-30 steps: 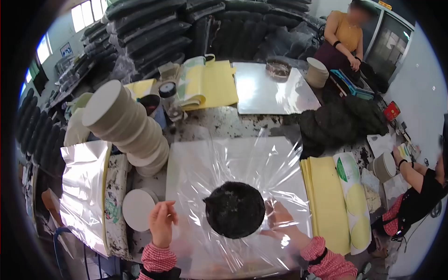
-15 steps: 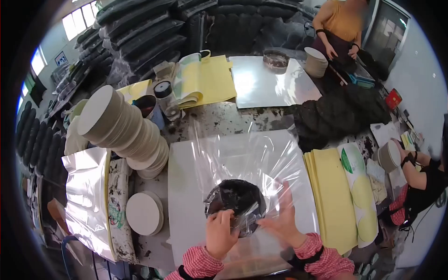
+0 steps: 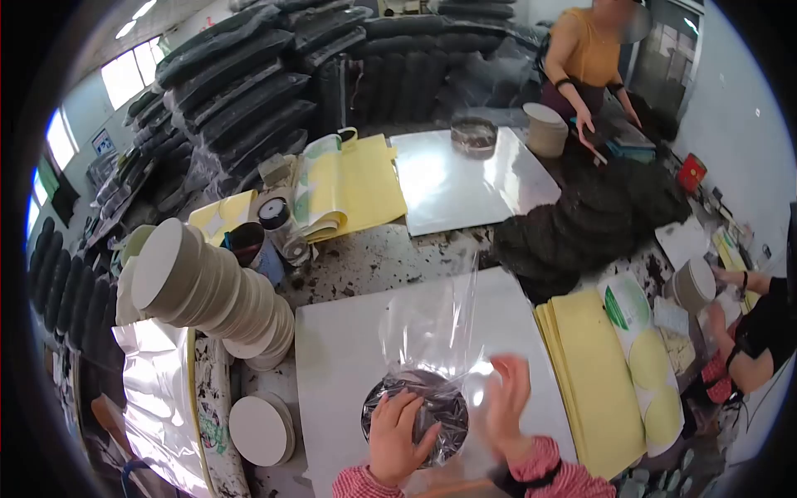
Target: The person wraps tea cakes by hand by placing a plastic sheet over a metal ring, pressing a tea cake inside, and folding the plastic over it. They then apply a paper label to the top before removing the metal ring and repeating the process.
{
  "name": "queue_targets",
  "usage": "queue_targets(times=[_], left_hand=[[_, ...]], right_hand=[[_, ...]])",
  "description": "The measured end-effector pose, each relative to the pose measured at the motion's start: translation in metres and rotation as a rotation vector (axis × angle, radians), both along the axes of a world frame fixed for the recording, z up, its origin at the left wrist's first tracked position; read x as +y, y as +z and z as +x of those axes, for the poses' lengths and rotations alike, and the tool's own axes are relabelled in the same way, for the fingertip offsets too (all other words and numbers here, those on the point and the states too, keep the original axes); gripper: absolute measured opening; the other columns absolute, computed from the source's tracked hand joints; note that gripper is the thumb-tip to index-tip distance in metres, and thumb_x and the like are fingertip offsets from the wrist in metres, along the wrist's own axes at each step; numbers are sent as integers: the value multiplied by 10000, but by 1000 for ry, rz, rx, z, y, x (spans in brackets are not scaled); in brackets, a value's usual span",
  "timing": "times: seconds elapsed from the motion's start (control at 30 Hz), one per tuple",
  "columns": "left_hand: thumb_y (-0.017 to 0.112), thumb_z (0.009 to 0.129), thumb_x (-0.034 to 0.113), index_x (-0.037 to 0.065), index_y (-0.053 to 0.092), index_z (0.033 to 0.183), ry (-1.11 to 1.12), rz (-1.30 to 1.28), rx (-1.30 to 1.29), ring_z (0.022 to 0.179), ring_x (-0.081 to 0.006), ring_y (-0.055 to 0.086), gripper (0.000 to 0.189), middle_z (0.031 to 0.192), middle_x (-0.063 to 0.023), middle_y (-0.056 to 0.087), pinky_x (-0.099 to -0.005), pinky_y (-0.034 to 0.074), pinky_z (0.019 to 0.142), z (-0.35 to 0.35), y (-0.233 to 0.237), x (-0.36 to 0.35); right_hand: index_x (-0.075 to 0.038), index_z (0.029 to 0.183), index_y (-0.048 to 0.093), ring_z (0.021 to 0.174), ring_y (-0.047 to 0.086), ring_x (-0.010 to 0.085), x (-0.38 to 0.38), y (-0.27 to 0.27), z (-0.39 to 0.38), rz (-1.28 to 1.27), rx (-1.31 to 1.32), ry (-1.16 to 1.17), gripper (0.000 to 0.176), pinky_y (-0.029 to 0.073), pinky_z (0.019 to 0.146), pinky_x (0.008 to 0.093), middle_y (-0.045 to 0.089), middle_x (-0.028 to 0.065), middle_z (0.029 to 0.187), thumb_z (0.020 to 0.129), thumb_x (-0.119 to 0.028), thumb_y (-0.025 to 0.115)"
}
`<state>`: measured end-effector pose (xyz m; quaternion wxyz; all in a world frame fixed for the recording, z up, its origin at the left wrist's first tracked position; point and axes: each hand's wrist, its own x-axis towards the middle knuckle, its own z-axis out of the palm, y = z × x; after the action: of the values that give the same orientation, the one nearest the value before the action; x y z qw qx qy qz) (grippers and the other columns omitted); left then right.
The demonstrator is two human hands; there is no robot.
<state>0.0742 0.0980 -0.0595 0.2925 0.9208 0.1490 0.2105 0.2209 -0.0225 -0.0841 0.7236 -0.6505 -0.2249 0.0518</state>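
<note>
In the head view, a dark round cake point(image 3: 449, 419) lies under clear plastic film on a white board point(image 3: 336, 365). The loose film point(image 3: 423, 328) stands up beyond its far edge. My left hand point(image 3: 397, 436) rests on the near left of the wrapped cake, with fingers laid flat and thumb apart. Just right of the cake, my right hand point(image 3: 508, 402) is raised with its fingers up and apart, slightly blurred. Nothing shows in that hand.
Left of the board lean tall stacks of round pale discs point(image 3: 170, 270), with a shorter stack point(image 3: 261, 430) nearer. Yellow sheets point(image 3: 585, 373) flank the right side. Dark round cakes point(image 3: 573, 224) are piled behind. Two other people work at the far right and right.
My left hand has flattened onto the wrapped cake. My right hand has come off the cake's right edge and lifted. The spread film has gathered into a narrower upright bunch, and the camera view has shifted.
</note>
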Motion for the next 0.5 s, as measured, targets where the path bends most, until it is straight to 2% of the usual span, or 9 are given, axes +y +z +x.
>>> queue_targets(times=[0.03,0.1,0.17,0.2,0.23,0.3,0.37,0.4,0.5], left_hand=[[778,781,292,-14,558,1299,19,17,50,1201,-397,544,641,1209,-190,603,-536,318,1125,-2,-4,-5],[787,797,337,-19,522,1321,67,79,69,1180,-324,574,687,1198,-155,603,-490,378,1082,-3,-7,-12],[817,760,407,-29,494,1311,205,-412,-315,1143,-344,579,773,1135,-136,608,-475,408,1051,-3,4,-13],[844,719,444,-5,582,1153,169,-626,-524,1112,-341,572,677,1054,-108,601,-464,427,1027,-5,0,-9],[844,719,444,-5,582,1153,169,-622,-524,1112,-341,572,677,1054,-108,601,-464,427,1027,-11,-3,4],[813,743,265,-15,620,1018,-155,-256,-377,1031,-348,557,437,1049,-148,563,-504,459,975,-23,-7,22],[768,740,218,-4,623,908,-144,-105,-243,1002,-360,540,314,1038,-156,573,-485,452,960,-22,-11,3],[759,727,209,10,624,912,-11,37,-86,1017,-364,545,302,999,-151,584,-464,451,979,-12,-11,-8],[748,712,207,16,611,1001,100,83,13,1070,-380,537,373,1041,-165,577,-462,431,1018,-4,-3,-6]], right_hand=[[35,1217,541,1143,582,231,24,1,19,133,292,-105,366,461,1001,381,610,131,1182,1013,-268,517],[46,1359,450,1226,533,215,52,7,46,409,968,303,553,417,1053,371,548,154,1325,1032,-400,465],[11,1376,498,1187,579,230,52,11,22,231,133,617,657,445,1017,383,583,145,1318,1007,-531,450],[-20,1298,610,1108,633,263,33,26,20,-33,-176,845,710,487,945,386,639,154,1243,971,-628,447],[-39,1111,684,908,651,366,38,25,16,197,-456,864,435,519,837,424,676,180,983,935,-420,568],[-24,887,667,766,652,315,23,9,24,-35,-617,1034,324,523,704,387,667,119,829,918,-340,604],[-27,747,590,658,629,281,24,-21,-3,187,6,699,271,494,588,360,636,87,725,891,-250,646],[-41,824,610,784,649,275,25,5,-11,-93,83,470,101,505,691,366,661,109,850,877,-123,632],[-14,899,594,968,621,313,25,41,-56,-198,-506,390,39,485,877,393,641,163,1039,871,-15,568]])
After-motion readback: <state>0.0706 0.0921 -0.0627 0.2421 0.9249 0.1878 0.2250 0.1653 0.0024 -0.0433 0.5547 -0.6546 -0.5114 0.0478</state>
